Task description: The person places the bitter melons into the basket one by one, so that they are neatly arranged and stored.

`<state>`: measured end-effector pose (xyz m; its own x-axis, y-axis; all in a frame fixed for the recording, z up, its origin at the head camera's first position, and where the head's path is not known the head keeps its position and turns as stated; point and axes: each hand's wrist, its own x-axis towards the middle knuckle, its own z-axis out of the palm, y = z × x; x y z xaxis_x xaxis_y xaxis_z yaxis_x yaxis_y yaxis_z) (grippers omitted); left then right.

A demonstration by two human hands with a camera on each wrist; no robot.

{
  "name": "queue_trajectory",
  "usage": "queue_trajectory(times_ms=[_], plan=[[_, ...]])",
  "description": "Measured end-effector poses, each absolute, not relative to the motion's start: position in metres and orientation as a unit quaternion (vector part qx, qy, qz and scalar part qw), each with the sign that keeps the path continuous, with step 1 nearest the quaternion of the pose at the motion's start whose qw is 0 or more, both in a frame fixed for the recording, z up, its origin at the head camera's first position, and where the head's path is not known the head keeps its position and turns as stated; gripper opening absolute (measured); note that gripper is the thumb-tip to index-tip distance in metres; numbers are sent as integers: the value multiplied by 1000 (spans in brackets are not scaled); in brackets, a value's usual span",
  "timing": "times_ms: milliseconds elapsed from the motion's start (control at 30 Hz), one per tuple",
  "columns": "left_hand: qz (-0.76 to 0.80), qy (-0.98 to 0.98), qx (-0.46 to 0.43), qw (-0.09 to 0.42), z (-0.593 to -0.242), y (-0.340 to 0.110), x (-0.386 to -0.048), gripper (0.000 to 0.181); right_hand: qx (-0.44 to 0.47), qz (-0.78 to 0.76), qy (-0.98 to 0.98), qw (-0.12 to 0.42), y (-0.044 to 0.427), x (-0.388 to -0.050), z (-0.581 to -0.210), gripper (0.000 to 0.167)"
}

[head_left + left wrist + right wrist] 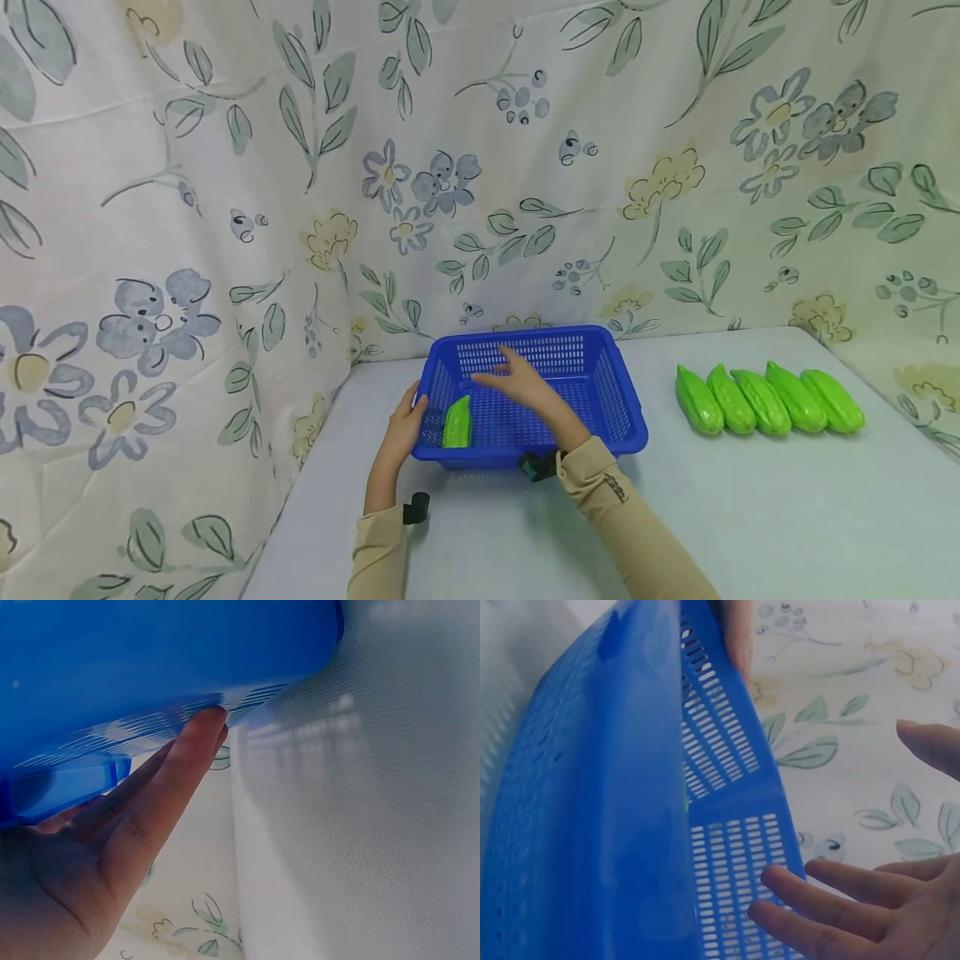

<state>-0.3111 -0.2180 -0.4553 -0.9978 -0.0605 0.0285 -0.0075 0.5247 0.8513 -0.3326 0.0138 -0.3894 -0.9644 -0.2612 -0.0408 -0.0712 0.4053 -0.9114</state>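
A blue plastic basket (pixel 480 454) with slotted walls stands in the middle of the head view. My left hand (pixel 407 423) holds its left side, thumb at the rim and fingers (pixel 161 795) stretched along the outer wall. Inside, near the left wall, lies one bright green bitter melon (pixel 457 423). Over the basket hovers my right hand (pixel 525 387), fingers (pixel 840 900) spread and holding nothing. In the right wrist view the basket wall (pixel 645 825) hides most of the inside.
Several more green bitter melons (pixel 768 402) lie side by side in a row on the white table (pixel 750 508), right of the basket. Behind the table hangs a floral curtain (pixel 525 192), which also runs along the left side.
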Motion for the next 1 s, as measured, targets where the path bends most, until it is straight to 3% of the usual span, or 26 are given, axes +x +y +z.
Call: queue_trajectory(times_ms=[1000], plan=[[-490, -871, 21, 24, -455, -218, -311, 55, -78, -548, 830, 70, 61, -334, -381, 90]])
